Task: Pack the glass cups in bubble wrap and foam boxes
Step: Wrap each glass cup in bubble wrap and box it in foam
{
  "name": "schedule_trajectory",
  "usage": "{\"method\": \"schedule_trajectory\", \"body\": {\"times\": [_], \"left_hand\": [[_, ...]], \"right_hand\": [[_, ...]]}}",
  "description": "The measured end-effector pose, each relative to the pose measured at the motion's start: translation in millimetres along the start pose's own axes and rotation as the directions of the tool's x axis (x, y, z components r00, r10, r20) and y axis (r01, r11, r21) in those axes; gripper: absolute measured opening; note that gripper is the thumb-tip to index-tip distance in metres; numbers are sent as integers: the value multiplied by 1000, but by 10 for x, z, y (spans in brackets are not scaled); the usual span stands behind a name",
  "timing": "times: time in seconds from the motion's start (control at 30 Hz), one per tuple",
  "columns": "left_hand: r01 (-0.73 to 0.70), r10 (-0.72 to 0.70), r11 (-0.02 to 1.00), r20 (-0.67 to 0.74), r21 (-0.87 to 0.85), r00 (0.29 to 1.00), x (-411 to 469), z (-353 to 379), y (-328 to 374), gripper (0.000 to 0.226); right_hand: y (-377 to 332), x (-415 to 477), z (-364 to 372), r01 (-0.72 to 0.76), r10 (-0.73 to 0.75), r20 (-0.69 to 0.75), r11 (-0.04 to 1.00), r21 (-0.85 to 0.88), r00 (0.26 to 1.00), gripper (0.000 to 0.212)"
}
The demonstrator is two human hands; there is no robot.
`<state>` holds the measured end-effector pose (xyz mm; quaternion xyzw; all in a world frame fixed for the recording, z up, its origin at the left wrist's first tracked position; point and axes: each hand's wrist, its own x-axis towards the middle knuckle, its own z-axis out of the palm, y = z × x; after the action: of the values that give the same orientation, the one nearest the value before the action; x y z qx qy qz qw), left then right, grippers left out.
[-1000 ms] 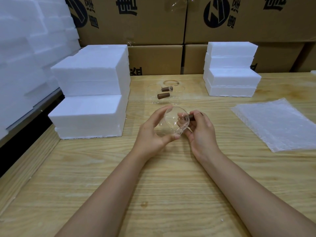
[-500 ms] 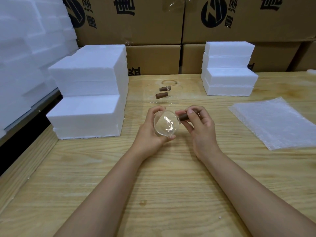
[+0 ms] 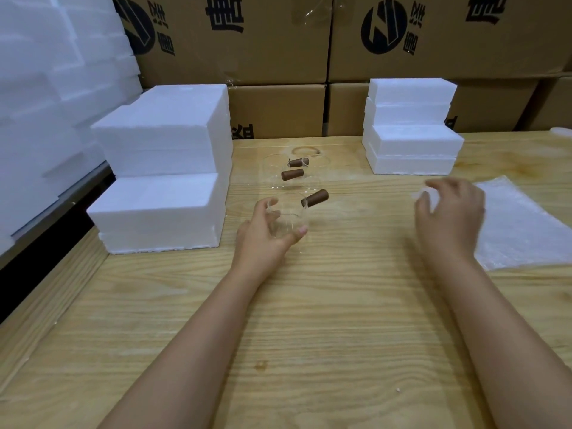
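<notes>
At the middle of the table [image 3: 340,305], the left hand [image 3: 263,233] is gripping a clear cup [image 3: 289,218], fingers curling round its far side and thumb pressing its near wall. The cup is standing upright, low over the wood, and I cannot tell whether it is touching. Its brown handle [image 3: 315,198] is pointing right and away. The hands are working well apart. The right hand [image 3: 448,215], blurred, is hovering with bent fingers over the left corner of the wrap [image 3: 520,230], which is lying flat on the table's right side. Whether it is pinching that corner cannot be told. Just behind the held cup, two other cups [image 3: 278,178] are sitting close together. Foam boxes [image 3: 164,168] are standing stacked to the left, a smaller foam stack [image 3: 411,128] is standing at back right, and cartons [image 3: 278,109] are lining the far edge.
</notes>
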<state>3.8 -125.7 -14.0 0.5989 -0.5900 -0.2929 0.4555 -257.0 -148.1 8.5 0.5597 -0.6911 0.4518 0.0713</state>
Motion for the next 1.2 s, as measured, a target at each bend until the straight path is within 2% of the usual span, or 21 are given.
{"method": "schedule_trajectory", "body": {"times": [0.1,0.2,0.27,0.37,0.53,0.6,0.7,0.77,0.83,0.9,0.93,0.97,1.0,1.07,1.13,1.2], "left_hand": [[44,-42,996,-36,73,998,28,-22,-22,66],[83,-79,994,-51,75,996,48,-47,-42,66],[96,-92,992,-52,84,994,61,-58,-58,67],[104,-100,986,-39,131,994,86,-67,-74,70],[98,-95,980,-28,175,995,122,-75,-117,81],[88,-85,978,-23,192,996,129,-80,-123,90],[68,-63,977,-28,201,998,104,-78,-94,110],[-19,38,974,-82,227,996,35,-80,-31,113],[-204,277,924,-197,322,941,-51,-101,54,94],[-448,582,789,-278,421,764,-115,-82,133,62],[-546,675,729,-300,413,674,-151,-33,169,46],[-618,712,701,-299,357,635,-201,28,211,34],[-646,702,712,-280,275,655,-252,93,251,29],[-585,603,798,-185,147,776,-319,202,297,30],[-486,497,857,-30,171,867,-326,288,268,35],[-407,396,885,93,225,913,-301,312,236,51]], "right_hand": [[352,113,-108,-198,265,160,918,-344,951,36],[459,121,-144,-209,361,268,861,-463,893,35],[479,137,-138,-205,340,235,865,-458,910,24],[491,163,-139,-216,302,133,870,-443,944,22],[420,205,-195,-202,165,-164,950,-239,973,23],[382,195,-200,-135,96,-249,980,-146,964,27],[272,144,-198,117,-110,-314,993,6,943,26],[156,105,-204,244,-190,-295,957,156,936,21],[41,88,-206,266,-202,-229,917,296,952,26],[-25,82,-180,223,-195,-109,881,418,975,30],[-36,80,-163,186,-191,-37,864,467,981,29],[-31,82,-149,133,-180,39,843,522,983,26],[-22,76,-142,65,-165,122,811,581,979,25],[0,51,-144,-51,-177,270,745,666,947,30],[41,27,-140,-71,-237,370,753,654,898,36],[50,7,-137,-63,-275,461,802,594,844,37]]}}
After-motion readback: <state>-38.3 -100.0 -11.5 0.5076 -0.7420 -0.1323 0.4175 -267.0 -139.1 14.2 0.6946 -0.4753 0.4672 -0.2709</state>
